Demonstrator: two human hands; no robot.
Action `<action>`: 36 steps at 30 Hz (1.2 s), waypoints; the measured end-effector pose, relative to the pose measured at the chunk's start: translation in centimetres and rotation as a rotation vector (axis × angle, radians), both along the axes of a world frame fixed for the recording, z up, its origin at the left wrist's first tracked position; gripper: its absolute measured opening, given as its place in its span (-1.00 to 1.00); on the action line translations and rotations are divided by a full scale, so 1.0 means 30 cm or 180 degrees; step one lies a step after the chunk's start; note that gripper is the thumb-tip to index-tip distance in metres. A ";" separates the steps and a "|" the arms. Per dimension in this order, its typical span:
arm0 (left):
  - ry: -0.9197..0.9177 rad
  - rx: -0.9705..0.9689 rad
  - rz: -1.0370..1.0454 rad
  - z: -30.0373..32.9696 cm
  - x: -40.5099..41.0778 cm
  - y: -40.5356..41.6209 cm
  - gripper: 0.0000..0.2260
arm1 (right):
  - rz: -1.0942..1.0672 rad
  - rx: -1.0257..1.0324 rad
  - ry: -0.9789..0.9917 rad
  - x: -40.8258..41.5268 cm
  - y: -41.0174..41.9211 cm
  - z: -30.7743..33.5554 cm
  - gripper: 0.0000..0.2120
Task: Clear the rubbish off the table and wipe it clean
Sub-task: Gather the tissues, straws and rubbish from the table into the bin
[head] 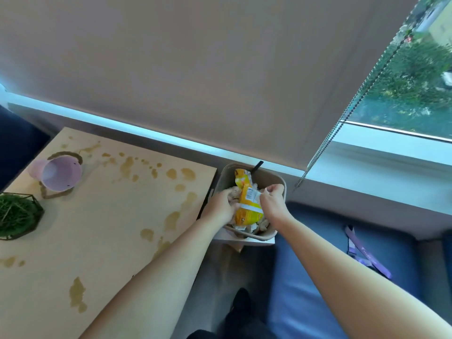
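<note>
Both my hands are over the beige bin (pixel 276 184) at frame centre: my left hand (pixel 220 207) grips crumpled paper (pixel 232 192), my right hand (pixel 272 200) pinches the yellow snack wrapper (pixel 247 204). The stained table (pixel 102 216) lies left.

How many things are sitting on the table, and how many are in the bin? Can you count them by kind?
Pink metal bucket lying on its side: 1
Green grass plant in a dark geometric pot: 1
Yellow crinkly snack wrapper in the beige bin: 1
Beige plastic rubbish bin: 1
Total: 4
The crumpled paper in the bin and the brown spill patches on the table are too jumbled to count.
</note>
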State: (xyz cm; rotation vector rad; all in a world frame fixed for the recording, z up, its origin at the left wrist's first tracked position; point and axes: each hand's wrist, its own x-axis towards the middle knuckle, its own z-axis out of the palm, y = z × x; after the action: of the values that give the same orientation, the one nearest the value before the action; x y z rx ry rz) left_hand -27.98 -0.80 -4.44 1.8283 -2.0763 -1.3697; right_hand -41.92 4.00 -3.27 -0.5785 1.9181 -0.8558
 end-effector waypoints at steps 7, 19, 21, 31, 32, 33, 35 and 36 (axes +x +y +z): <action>-0.0012 -0.0665 0.0787 0.036 0.050 0.000 -0.81 | 0.0717 -0.0247 0.0702 0.015 0.003 -0.002 -0.78; -0.0143 -0.0757 0.0945 0.115 0.211 0.044 -0.80 | 0.1624 0.0554 0.1781 0.096 0.009 -0.004 -0.53; -0.0114 -0.0745 0.0999 0.130 0.253 0.064 -0.79 | 0.1715 0.0352 0.1640 0.147 0.009 0.022 -0.54; 0.0068 -0.0895 0.1551 0.205 0.557 0.223 -0.79 | 0.2462 -0.0546 0.1219 0.500 0.042 0.135 -0.58; 0.0092 -0.0909 0.1621 0.209 0.602 0.254 -0.78 | 0.2579 -0.0580 0.1199 0.546 0.061 0.142 -0.58; 0.0113 -0.0913 0.1669 0.213 0.641 0.282 -0.78 | 0.2678 -0.0609 0.1175 0.586 0.079 0.148 -0.57; 0.0150 -0.0902 0.1780 0.221 0.723 0.340 -0.76 | 0.2868 -0.0643 0.1133 0.671 0.112 0.159 -0.56; 0.0155 -0.0911 0.1844 0.226 0.766 0.370 -0.75 | 0.2966 -0.0669 0.1130 0.716 0.129 0.167 -0.56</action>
State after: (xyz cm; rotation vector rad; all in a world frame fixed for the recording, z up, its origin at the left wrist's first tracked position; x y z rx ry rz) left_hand -5.01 10.31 2.34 2.0081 -1.4435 -0.9043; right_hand -20.43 7.86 1.73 -1.6651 1.5657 -0.3435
